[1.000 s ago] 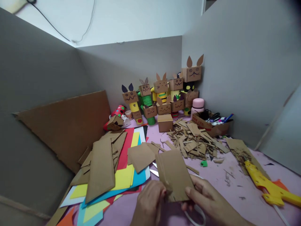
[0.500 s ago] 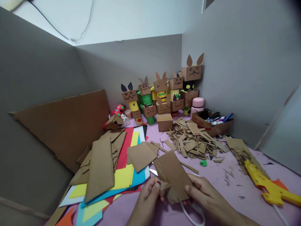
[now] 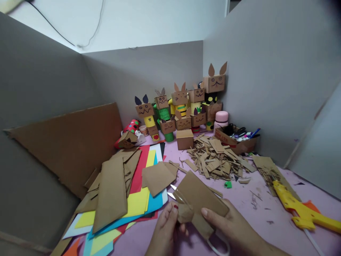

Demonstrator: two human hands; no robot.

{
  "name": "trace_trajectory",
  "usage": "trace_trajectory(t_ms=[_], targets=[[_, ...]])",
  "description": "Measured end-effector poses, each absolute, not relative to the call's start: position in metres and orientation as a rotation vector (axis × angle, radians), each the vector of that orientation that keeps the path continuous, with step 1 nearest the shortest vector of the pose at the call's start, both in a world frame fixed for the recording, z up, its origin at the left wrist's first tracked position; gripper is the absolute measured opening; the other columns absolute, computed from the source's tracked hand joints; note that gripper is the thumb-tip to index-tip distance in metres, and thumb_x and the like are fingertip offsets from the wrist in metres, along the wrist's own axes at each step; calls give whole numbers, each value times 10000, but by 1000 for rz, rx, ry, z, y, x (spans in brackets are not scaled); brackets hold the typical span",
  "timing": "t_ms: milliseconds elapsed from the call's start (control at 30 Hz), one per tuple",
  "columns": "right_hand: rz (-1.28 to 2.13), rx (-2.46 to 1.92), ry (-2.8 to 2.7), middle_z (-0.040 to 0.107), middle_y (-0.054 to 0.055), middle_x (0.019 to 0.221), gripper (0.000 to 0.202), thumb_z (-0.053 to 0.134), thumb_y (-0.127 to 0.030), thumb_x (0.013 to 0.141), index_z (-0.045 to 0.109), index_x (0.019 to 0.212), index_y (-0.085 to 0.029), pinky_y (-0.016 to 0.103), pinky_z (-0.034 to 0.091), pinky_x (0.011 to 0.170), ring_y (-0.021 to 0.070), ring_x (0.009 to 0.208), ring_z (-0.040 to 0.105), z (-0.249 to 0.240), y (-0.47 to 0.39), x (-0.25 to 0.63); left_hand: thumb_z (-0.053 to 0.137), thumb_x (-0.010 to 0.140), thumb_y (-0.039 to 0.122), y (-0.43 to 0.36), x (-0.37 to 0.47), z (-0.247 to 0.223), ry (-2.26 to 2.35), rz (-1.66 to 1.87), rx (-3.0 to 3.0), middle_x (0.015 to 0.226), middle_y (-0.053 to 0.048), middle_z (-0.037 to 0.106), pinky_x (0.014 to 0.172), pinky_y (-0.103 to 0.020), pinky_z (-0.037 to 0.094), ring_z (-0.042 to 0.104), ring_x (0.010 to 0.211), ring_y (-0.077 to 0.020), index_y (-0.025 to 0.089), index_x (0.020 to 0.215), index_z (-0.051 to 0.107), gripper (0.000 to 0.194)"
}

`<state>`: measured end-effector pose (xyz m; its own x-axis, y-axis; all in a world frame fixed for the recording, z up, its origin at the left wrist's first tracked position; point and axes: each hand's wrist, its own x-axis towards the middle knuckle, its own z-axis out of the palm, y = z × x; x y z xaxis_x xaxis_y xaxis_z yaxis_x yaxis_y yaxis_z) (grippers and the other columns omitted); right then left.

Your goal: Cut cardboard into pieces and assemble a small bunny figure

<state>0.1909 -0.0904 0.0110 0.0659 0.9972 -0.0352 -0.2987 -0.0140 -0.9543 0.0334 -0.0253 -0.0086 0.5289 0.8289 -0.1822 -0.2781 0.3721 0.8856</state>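
My right hand (image 3: 226, 222) grips a flat brown cardboard piece (image 3: 199, 193) by its right edge, thumb on top. At the piece's left edge, my left hand (image 3: 167, 222) is closed on a loose brown flap (image 3: 184, 212), pinched between thumb and fingers. A shiny clear strip, which looks like tape, runs along that edge above the flap. Under the cardboard lie scissors: their blades (image 3: 172, 192) poke out at its left and a white handle loop (image 3: 220, 246) shows below it.
Cardboard sheets (image 3: 110, 192) and coloured paper (image 3: 137, 202) lie at left. Cardboard scraps (image 3: 215, 158) are heaped behind my hands. A yellow glue gun (image 3: 298, 209) rests at right. Several box-headed animal figures (image 3: 181, 97), a pink bottle (image 3: 221, 118) and a tool box (image 3: 239, 144) stand at the back.
My left hand has pulled the flap away from the cardboard's left edge, and the clear strip now shows. The cardboard has turned slightly, and more of the scissor blades is visible.
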Motion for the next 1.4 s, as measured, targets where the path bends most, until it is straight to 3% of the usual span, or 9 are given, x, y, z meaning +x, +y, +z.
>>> trace_trajectory(t_ms=[167,300,367,500,700,1033,1233,1400], targets=[[1265,-1111,-837,670,48,727,380,707,-391,653,591,918,-145,306,470,604,206,668,599,18,-88,194,754,608,329,-21,32,9,862,1020,694,614,45,548,463,-187,447,470,483,-62,160,734,587,269],[1252,-1054,-888,627,2,646,283,700,-366,671,640,822,-134,231,424,533,132,572,533,21,-87,198,628,735,129,-16,29,23,920,1086,576,616,29,568,433,-180,475,503,454,-58,137,726,586,43],[1274,-1001,-909,602,-14,603,249,701,-362,672,651,753,-132,199,394,481,106,527,503,20,-86,202,515,803,74,-13,26,29,915,1079,520,599,23,569,411,-177,483,504,423,-51,123,734,578,105],[1363,-984,-856,619,-3,612,336,744,-368,609,659,830,-129,193,392,459,106,515,510,18,-83,210,385,857,29,-4,20,38,859,1089,408,572,21,573,398,-152,494,510,385,-32,103,761,562,215],[1412,-946,-912,650,23,653,315,762,-361,581,682,772,-124,209,425,526,132,583,558,18,-79,223,386,857,19,1,17,41,824,1114,395,564,34,567,390,-141,493,508,382,-25,110,746,557,223],[1398,-1009,-991,687,45,762,347,735,-314,614,669,901,-131,233,433,566,161,667,587,29,-86,237,399,857,38,0,14,42,781,1230,509,610,26,545,399,-145,463,503,446,-33,117,697,565,244],[1370,-1068,-1052,632,0,681,309,699,-332,655,662,913,-166,266,459,598,136,581,541,37,-89,249,576,781,140,3,12,37,731,1241,645,626,27,554,439,-162,458,491,503,-55,134,695,571,86],[1363,-1093,-1028,669,29,845,390,731,-297,622,634,985,-194,280,486,652,193,766,603,39,-93,265,680,702,267,3,14,37,730,1249,728,584,58,523,434,-161,422,440,492,-58,161,679,550,170]])
